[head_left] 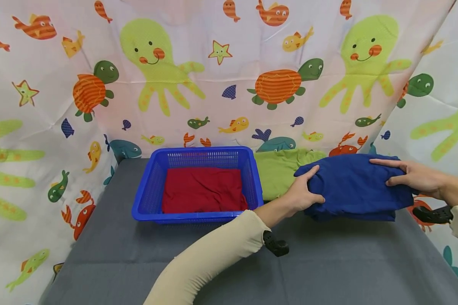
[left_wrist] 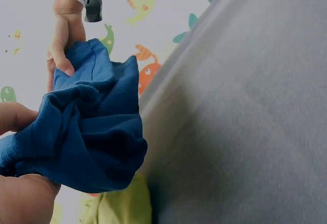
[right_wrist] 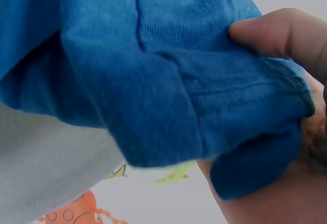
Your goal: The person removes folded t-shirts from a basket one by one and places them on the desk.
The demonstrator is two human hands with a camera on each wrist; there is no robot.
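Note:
A folded blue garment (head_left: 355, 184) is held up at the right side of the table, with stitched seams showing in the right wrist view. My left hand (head_left: 300, 192) grips its left end, thumb and fingers on either side of the cloth. At the other end my right hand (head_left: 423, 178) holds it, thumb pressed on the near face (right_wrist: 214, 91). Behind and left of it lies a green cloth (head_left: 276, 171), partly covered. The left wrist view also shows the blue bundle (left_wrist: 97, 127) hanging between both hands.
A blue plastic basket (head_left: 198, 217) stands left of the green cloth, with a folded red cloth (head_left: 204, 190) inside. Grey fabric covers the table (head_left: 99, 254). A curtain (head_left: 221, 93) printed with sea animals hangs behind and on both sides.

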